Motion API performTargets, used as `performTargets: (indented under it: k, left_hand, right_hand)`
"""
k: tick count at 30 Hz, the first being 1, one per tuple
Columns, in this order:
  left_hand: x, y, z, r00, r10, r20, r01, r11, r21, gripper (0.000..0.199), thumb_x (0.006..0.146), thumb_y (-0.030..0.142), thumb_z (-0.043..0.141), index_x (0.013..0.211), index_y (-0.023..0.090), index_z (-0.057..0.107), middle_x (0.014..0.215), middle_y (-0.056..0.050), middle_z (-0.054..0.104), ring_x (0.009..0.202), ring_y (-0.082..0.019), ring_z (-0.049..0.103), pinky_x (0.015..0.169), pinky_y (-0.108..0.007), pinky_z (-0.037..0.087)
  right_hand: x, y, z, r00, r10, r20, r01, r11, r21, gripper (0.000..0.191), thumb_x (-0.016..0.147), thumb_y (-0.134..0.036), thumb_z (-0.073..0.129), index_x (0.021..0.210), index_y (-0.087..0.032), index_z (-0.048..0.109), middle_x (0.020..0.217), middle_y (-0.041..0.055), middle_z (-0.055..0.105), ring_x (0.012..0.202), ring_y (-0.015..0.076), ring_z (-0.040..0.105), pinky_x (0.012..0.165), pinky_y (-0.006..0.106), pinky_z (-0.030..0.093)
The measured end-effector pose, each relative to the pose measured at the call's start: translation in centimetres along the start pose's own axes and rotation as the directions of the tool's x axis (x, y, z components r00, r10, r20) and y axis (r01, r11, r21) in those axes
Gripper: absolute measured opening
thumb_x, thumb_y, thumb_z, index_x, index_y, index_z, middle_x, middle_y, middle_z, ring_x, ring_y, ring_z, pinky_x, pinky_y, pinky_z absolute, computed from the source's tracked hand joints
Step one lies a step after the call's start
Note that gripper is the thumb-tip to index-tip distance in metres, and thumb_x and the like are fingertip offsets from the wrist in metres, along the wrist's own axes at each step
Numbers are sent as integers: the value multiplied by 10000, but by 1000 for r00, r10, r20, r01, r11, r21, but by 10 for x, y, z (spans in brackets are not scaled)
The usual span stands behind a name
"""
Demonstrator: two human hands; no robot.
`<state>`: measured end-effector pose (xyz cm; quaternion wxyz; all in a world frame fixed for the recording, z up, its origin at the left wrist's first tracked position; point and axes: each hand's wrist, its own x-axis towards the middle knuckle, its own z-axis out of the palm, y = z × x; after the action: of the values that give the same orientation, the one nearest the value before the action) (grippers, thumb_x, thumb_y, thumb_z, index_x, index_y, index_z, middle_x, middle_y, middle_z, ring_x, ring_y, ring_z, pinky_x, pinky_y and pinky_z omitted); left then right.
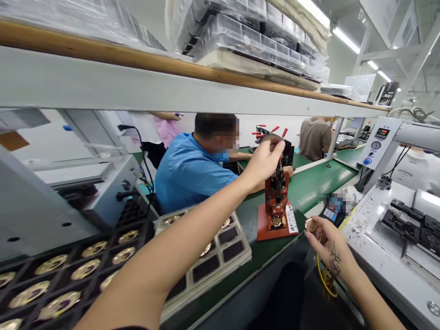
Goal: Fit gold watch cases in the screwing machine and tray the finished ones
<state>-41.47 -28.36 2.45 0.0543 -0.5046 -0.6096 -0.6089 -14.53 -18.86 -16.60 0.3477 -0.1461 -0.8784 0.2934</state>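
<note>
At three o'clock from the red metal hand press [277, 192] on the green worktop [311, 183], our right hand [326, 240] holds a small, round, gold-coloured metal piece [310, 224] in front of the worktop's near edge. We judge it light and stiff, its polished surface slippery and easily scratched, so the outer rim is the place to take hold, clear of the face. Our right grip is nearly closed, thumb and fingers pinching that rim. Our left hand [263, 162] is at the press's twelve o'clock, its grip curled on the upper end of the dark handle [281, 161]; the fingers hide how tightly it closes. A similar round piece [277, 222] sits on the press's base. Towards nine o'clock lies a pale compartment tray [248, 252], and beyond it, on that same side, a black compartment tray [106, 241] carries more gold-coloured rings.
</note>
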Motion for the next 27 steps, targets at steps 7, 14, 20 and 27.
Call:
performTargets:
  k: [7,14,20,27]
  left_hand:
    - [-109,-73,-17,842,-398,364,324,913,249,197,905,231,655,727,176,718,660,-38,720,612,-230,694,622,-314,549]
    - [-154,-114,30,717,-509,476,376,858,351,239,804,219,767,1037,185,807,748,-29,771,712,-246,731,656,-284,514]
    - [-150,-122,37,740,-486,465,339,867,366,261,756,203,786,1016,186,802,863,-49,786,838,-269,718,749,-303,493]
    - [-150,-97,-32,732,-540,417,367,827,427,204,773,334,746,894,172,769,572,66,504,564,-154,460,578,-274,296]
  right_hand:
    - [34,24,41,990,-49,132,49,999,8,295,956,-252,655,1247,-206,660,824,-15,587,718,183,622,714,298,524]
    - [72,35,71,960,-92,264,93,996,9,207,899,-148,673,1093,-219,687,949,18,636,812,191,607,782,296,491]
    - [66,46,82,961,-33,275,31,999,11,214,924,-157,664,1136,-185,681,915,8,622,751,169,585,736,281,483]
    - [92,50,104,913,-59,405,40,998,55,208,862,-183,767,1070,-185,770,1057,70,707,892,218,646,813,299,514]
